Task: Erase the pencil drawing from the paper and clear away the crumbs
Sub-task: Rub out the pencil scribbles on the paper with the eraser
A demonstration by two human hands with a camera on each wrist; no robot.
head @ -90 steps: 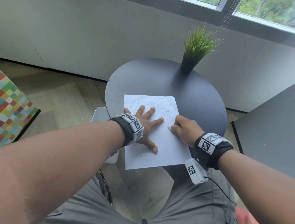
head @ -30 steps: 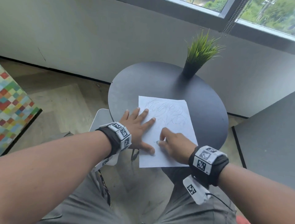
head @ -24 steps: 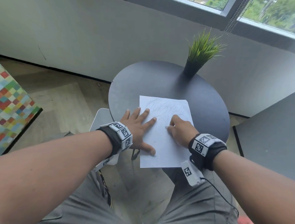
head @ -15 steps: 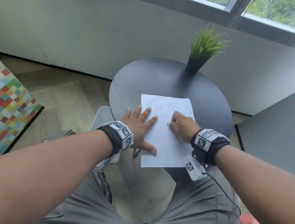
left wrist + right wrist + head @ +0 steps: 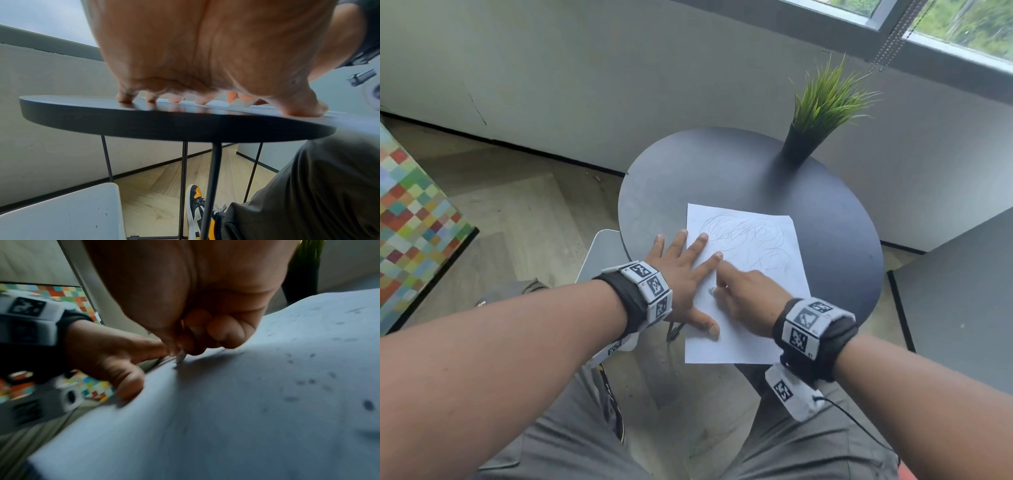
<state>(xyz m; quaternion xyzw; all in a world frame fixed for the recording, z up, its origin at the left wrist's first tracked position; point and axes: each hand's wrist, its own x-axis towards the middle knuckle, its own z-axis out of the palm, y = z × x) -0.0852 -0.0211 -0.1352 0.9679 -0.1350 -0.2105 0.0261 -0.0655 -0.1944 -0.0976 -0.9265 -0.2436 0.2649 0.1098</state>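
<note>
While the right hand [image 5: 748, 296], fingers pinching a small white eraser [image 5: 711, 291], has slid back toward the sheet's near-left, the left hand [image 5: 681, 281] stays spread flat pinning the paper [image 5: 750, 308] on the round table [image 5: 722, 178], scribbles [image 5: 746, 236] remaining farther up, so erasing seems unfinished.

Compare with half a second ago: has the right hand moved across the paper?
Yes. The right hand, pinching the eraser, has slid left across the paper, toward the left hand pinning its left edge.
</note>
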